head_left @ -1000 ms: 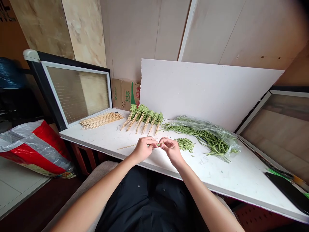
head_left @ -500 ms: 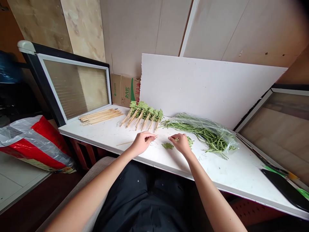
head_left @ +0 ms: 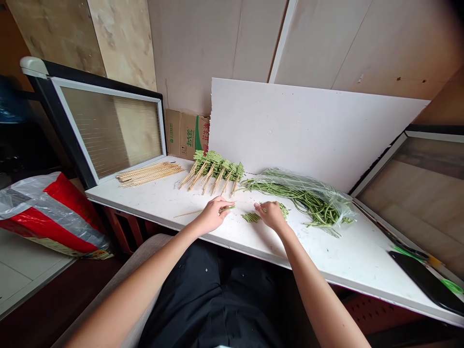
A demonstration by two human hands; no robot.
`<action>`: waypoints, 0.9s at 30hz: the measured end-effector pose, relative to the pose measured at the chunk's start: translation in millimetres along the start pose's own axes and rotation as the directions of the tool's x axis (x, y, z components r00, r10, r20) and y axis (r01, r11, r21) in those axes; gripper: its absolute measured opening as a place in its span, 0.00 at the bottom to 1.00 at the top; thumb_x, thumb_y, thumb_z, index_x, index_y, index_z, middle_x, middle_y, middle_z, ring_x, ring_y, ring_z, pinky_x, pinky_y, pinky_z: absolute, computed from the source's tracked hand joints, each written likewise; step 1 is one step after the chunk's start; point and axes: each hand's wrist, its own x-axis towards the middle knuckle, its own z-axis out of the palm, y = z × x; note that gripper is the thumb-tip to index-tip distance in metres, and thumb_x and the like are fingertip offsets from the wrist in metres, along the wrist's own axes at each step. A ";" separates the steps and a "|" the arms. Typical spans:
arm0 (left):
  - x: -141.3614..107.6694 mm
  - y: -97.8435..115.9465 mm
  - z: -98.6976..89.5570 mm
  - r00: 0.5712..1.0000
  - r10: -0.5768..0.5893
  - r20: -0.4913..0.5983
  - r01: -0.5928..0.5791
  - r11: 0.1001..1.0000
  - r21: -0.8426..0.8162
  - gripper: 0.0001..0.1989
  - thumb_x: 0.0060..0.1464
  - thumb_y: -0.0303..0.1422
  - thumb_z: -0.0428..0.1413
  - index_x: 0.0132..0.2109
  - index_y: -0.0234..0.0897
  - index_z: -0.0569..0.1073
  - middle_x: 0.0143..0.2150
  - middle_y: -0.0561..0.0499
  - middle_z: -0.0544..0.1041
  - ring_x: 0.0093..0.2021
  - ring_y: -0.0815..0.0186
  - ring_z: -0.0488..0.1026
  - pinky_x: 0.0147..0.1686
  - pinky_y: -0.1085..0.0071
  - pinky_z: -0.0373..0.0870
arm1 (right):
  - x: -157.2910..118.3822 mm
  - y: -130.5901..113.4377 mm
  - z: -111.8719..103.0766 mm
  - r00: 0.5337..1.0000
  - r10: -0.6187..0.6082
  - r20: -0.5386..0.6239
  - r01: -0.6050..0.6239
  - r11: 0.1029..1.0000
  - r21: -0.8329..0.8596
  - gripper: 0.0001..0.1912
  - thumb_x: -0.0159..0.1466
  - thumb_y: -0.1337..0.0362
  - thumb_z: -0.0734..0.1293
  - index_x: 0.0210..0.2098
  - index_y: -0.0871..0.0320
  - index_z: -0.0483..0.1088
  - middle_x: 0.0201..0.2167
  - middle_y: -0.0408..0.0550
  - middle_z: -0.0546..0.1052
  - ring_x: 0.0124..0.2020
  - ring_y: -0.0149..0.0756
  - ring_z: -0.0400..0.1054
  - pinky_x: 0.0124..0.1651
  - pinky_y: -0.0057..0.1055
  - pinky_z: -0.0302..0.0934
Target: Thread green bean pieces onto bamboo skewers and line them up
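Note:
My left hand [head_left: 213, 215] is closed, thumb and fingers pinched around a thin bamboo skewer [head_left: 187, 213] that sticks out behind it to the left. A short green bean piece [head_left: 227, 208] shows at its fingertips. My right hand [head_left: 270, 213] is bent over a small pile of cut bean pieces [head_left: 284, 210], its fingers curled in; whatever is between them is hidden. Just left of that hand, a row of bean pieces [head_left: 251, 217] lies side by side on the white table [head_left: 232, 237].
Finished bean skewers [head_left: 219, 166] are stacked at the back, beside loose bamboo skewers [head_left: 150, 174]. Long beans [head_left: 319, 205] lie partly in a clear plastic bag [head_left: 308, 183]. A cardboard box [head_left: 186, 135] stands behind. Scissors [head_left: 409, 249] and a black phone [head_left: 427, 280] are at the right.
A green bean piece now shows at my left fingertips, where a pale skewer tip was before. My right hand has shifted slightly and stays by the cut pieces.

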 end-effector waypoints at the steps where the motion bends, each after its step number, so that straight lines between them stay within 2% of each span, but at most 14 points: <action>1: 0.4 0.9 0.3 1.000 -0.001 -0.011 0.001 1.000 -0.016 0.18 0.63 0.28 0.59 0.58 0.35 0.81 0.47 0.43 0.78 0.42 0.64 0.78 0.48 0.65 0.79 | -1.5 -7.1 -4.2 0.999 -0.034 -0.029 0.035 0.999 0.025 0.30 0.74 0.42 0.60 0.31 0.56 0.81 0.34 0.60 0.82 0.47 0.57 0.73 0.53 0.48 0.63; 3: 1.2 3.6 1.0 1.000 -0.014 -0.026 0.013 0.999 -0.044 0.19 0.61 0.27 0.62 0.59 0.34 0.80 0.44 0.44 0.80 0.43 0.63 0.78 0.49 0.63 0.79 | -5.7 -26.3 -12.4 0.994 -0.109 -0.022 0.111 0.984 0.140 0.28 0.73 0.41 0.61 0.42 0.55 0.83 0.43 0.58 0.83 0.49 0.54 0.74 0.52 0.45 0.64; 4: 1.4 5.4 1.4 0.999 -0.022 -0.028 0.020 0.998 -0.056 0.20 0.60 0.28 0.63 0.59 0.34 0.79 0.44 0.44 0.80 0.43 0.63 0.78 0.49 0.63 0.80 | -8.2 -37.2 -15.6 0.985 -0.169 0.023 0.160 0.960 0.232 0.27 0.73 0.41 0.62 0.48 0.54 0.82 0.46 0.57 0.83 0.49 0.52 0.74 0.50 0.42 0.65; 6: 1.3 9.4 2.3 0.999 -0.021 -0.028 0.018 0.997 -0.075 0.21 0.60 0.29 0.64 0.60 0.35 0.78 0.42 0.45 0.81 0.42 0.63 0.79 0.49 0.63 0.80 | -13.4 -57.8 -18.5 0.963 -0.259 0.080 0.211 0.902 0.375 0.25 0.70 0.41 0.67 0.55 0.51 0.80 0.47 0.53 0.84 0.46 0.48 0.76 0.43 0.38 0.66; 10: 0.6 16.1 3.5 0.999 0.016 -0.041 -0.019 0.998 -0.052 0.21 0.59 0.30 0.65 0.59 0.35 0.78 0.43 0.45 0.82 0.42 0.62 0.80 0.47 0.64 0.80 | -19.4 -79.9 -12.1 0.929 -0.368 -0.032 0.351 0.855 0.382 0.19 0.68 0.44 0.71 0.47 0.50 0.83 0.41 0.52 0.84 0.43 0.46 0.74 0.44 0.40 0.65; 14: 0.4 18.7 0.4 0.997 -0.004 -0.072 0.008 0.998 0.056 0.13 0.60 0.30 0.64 0.52 0.37 0.82 0.43 0.44 0.84 0.42 0.60 0.81 0.45 0.64 0.79 | -19.7 -80.7 -7.7 0.923 -0.359 -0.138 0.384 0.843 0.376 0.17 0.70 0.45 0.70 0.43 0.50 0.83 0.39 0.53 0.84 0.43 0.48 0.72 0.41 0.41 0.65; 16: -0.1 19.6 -1.4 0.996 -0.011 -0.085 0.021 0.993 0.114 0.08 0.62 0.30 0.62 0.47 0.38 0.84 0.43 0.44 0.85 0.42 0.58 0.81 0.46 0.64 0.78 | -19.8 -80.5 -8.6 0.925 -0.349 -0.151 0.381 0.841 0.385 0.16 0.70 0.46 0.70 0.44 0.49 0.83 0.40 0.53 0.84 0.44 0.49 0.71 0.39 0.41 0.65; 19: -1.5 21.7 -1.7 0.995 -0.011 -0.096 0.026 0.988 0.152 0.09 0.62 0.27 0.60 0.46 0.39 0.85 0.43 0.45 0.86 0.43 0.57 0.82 0.46 0.64 0.77 | -20.6 -82.5 -10.1 0.911 -0.384 -0.148 0.411 0.832 0.373 0.15 0.69 0.46 0.71 0.43 0.49 0.82 0.38 0.52 0.83 0.44 0.49 0.70 0.41 0.42 0.66; 24: -3.9 25.6 1.6 0.994 -0.050 -0.096 0.059 0.993 0.098 0.09 0.62 0.28 0.61 0.47 0.41 0.84 0.44 0.47 0.87 0.44 0.56 0.83 0.47 0.63 0.77 | -21.3 -87.2 -9.4 0.899 -0.401 -0.177 0.438 0.825 0.358 0.13 0.71 0.50 0.70 0.41 0.50 0.82 0.37 0.53 0.81 0.43 0.50 0.68 0.47 0.46 0.66; 27: -4.0 28.1 2.4 0.994 -0.063 -0.085 0.067 0.997 0.039 0.07 0.60 0.27 0.62 0.43 0.40 0.84 0.41 0.47 0.87 0.42 0.57 0.83 0.46 0.63 0.78 | -21.7 -89.3 -7.8 0.902 -0.389 -0.186 0.431 0.820 0.375 0.10 0.71 0.54 0.70 0.38 0.51 0.81 0.35 0.53 0.81 0.43 0.49 0.67 0.47 0.46 0.65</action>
